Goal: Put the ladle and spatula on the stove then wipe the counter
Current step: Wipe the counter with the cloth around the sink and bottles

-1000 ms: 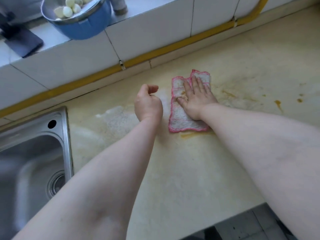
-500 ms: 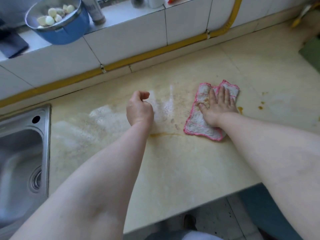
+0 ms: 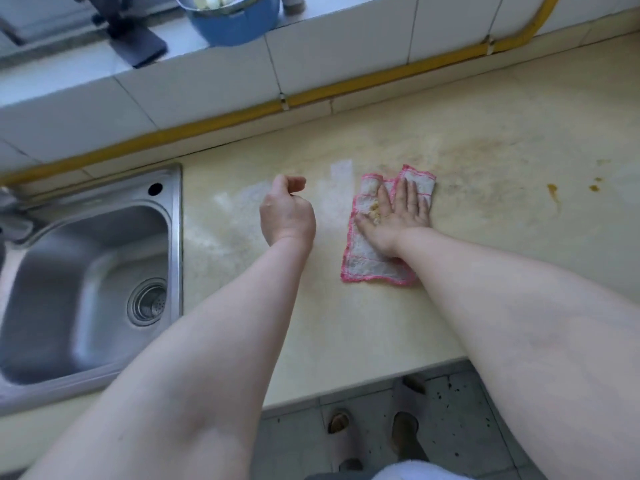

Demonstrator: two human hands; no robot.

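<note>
A white cloth with pink edging (image 3: 367,265) lies on the cream counter (image 3: 346,323). My right hand (image 3: 398,213) presses flat on it, fingers spread, with yellowish grime beside the thumb. My left hand (image 3: 287,216) hovers just left of the cloth, curled into a loose fist with nothing in it. Orange-brown stains (image 3: 553,192) mark the counter to the right of the cloth. A paler damp streak (image 3: 239,206) runs from my left hand toward the sink. No ladle, spatula or stove is in view.
A steel sink (image 3: 86,271) is set into the counter at the left. A yellow pipe (image 3: 346,90) runs along the tiled back wall. On the sill above sit a blue bowl (image 3: 235,26) and a dark object (image 3: 138,43). My feet (image 3: 405,431) show below the counter edge.
My right hand slid the cloth rightward toward the stains, then back left, closer to my left hand. The view has swung left, showing more of the sink.
</note>
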